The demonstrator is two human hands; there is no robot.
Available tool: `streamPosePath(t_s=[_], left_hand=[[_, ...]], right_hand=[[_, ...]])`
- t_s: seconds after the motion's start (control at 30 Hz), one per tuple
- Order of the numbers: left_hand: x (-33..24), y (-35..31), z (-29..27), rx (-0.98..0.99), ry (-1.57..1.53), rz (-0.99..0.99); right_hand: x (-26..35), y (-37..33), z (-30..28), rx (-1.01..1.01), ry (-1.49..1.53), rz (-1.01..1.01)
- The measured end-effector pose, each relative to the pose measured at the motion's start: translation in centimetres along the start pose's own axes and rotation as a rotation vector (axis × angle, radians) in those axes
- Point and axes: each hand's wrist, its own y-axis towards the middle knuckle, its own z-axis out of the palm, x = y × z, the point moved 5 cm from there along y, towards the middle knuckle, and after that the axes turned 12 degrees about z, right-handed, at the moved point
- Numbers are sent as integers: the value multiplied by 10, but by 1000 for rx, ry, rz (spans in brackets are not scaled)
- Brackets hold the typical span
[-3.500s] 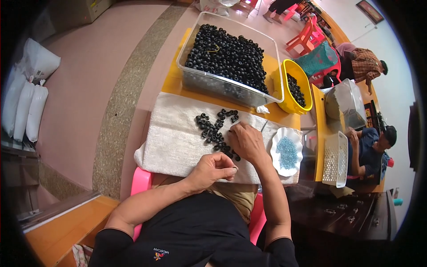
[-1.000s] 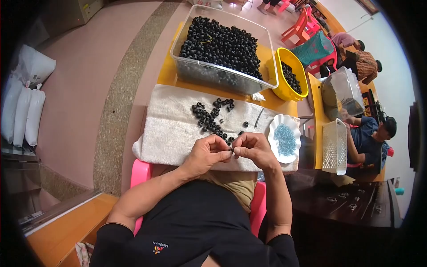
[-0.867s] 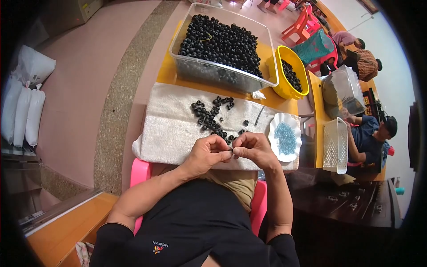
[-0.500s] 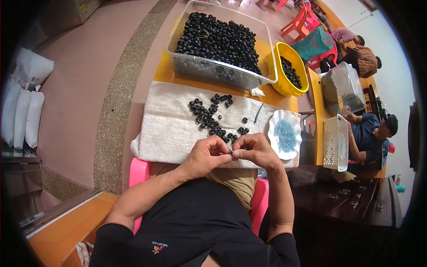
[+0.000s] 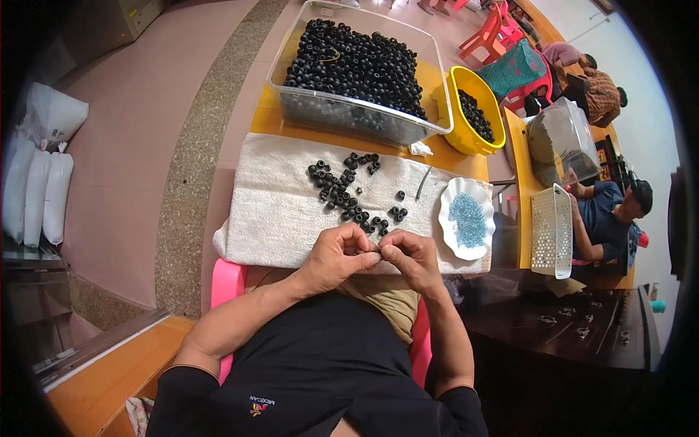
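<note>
Over the near edge of a white towel (image 5: 269,211), my left hand (image 5: 338,255) and my right hand (image 5: 413,258) meet fingertip to fingertip. Both are closed in a pinch around something small and dark, mostly hidden by the fingers. Just beyond them lies a loose cluster of small round black pieces with holes (image 5: 337,193). A few more of these sit apart, right of the cluster. To the right, a white scalloped dish (image 5: 445,218) holds many tiny clear-blue pieces (image 5: 467,218). A thin dark stick-like tool (image 5: 422,183) rests on the towel left of the dish.
Behind the towel stand a large clear bin (image 5: 349,102) full of black pieces and a yellow basin (image 5: 456,131). A white perforated basket (image 5: 551,233) is on another table at right, where a person in blue (image 5: 608,218) sits. White sacks (image 5: 36,189) stand at far left.
My right hand has turned slightly, its fingers lower and closer to the left fingertips, and the right forearm has shifted a little left. My left hand is nearly unmoved.
</note>
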Motion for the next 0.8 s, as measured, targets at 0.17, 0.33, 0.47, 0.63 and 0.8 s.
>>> streamPosePath(t_s=[0.17, 0.33, 0.47, 0.63, 0.8], left_hand=[[3, 1, -3, -20, -42, 6], [3, -1, -3, -87, -57, -21], [2, -3, -2, -97, -62, 3], [5, -4, -6, -127, -52, 46], [5, -4, -4, -126, -43, 44]], right_hand=[[13, -15, 11, -284, -230, -391], [9, -23, 19, -392, -400, -595], [14, -23, 29, -534, -479, -634], [9, -22, 35, -593, -470, -604], [4, -19, 34, -596, -437, -632]])
